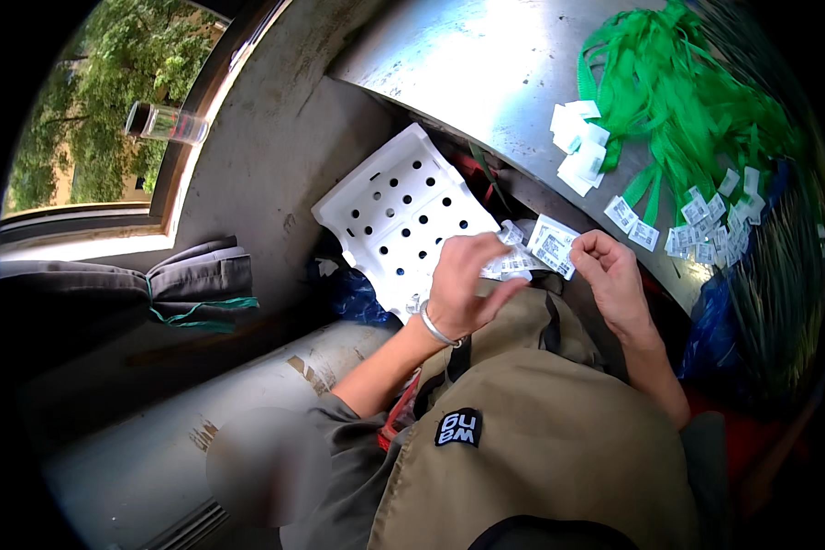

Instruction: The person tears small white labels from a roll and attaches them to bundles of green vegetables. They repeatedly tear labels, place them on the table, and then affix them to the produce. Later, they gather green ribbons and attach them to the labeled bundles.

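Observation:
Between the thumb and fingertips of my right hand (612, 275) is a printed white label (552, 244), held flat by its right edge. My left hand (464, 282), with a silvery bangle at the wrist, hovers to the left of it with thumb and fingers apart and nothing visible in its grasp. More printed labels (515, 262) lie in a loose heap between the two hands, partly covered by my left fingers. Beyond the left hand, a white plastic crate (405, 213) with round holes stands tilted against the table's side.
A metal table (447, 62) carries green mesh strips (667, 89), with white labels (581, 148) and smaller tags (708, 227) around their ends. Dark green stalks (770, 309) and blue plastic film (711, 330) border the right. A jar (168, 124) stands on the windowsill; a tied curtain (199, 275) hangs left.

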A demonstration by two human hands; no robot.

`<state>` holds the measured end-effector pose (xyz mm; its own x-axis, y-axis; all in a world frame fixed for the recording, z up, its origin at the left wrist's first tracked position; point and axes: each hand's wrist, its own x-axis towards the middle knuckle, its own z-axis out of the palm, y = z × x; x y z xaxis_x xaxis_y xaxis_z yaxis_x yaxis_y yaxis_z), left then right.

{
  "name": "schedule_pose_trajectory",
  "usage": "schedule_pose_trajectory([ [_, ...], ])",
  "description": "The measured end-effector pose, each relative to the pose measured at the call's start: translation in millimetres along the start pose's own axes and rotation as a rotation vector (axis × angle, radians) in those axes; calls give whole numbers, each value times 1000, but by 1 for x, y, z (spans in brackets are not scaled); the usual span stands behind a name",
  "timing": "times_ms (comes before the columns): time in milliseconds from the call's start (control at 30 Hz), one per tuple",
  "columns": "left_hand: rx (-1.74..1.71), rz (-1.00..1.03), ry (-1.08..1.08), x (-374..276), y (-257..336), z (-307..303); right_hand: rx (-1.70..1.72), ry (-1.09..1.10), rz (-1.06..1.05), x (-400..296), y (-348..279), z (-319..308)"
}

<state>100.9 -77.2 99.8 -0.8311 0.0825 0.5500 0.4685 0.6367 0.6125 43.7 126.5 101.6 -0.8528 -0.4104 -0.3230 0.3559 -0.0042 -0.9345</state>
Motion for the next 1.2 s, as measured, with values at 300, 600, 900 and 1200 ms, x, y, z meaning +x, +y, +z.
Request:
schedule_pose_trajectory([
  [300,-1130,-873,40,-18,10,39,-256,-112,-49,-5,-11,-6],
  [600,-1169,-788,-72,-13,-12,27,-326,-40,-43,-2,-8,24],
  [900,-1089,-1034,107,-16,-82,19,-413,401,121,19,32,-46],
  [1200,-958,-1011,-189,9,-81,47,62,646,-61,70,15,-120],
])
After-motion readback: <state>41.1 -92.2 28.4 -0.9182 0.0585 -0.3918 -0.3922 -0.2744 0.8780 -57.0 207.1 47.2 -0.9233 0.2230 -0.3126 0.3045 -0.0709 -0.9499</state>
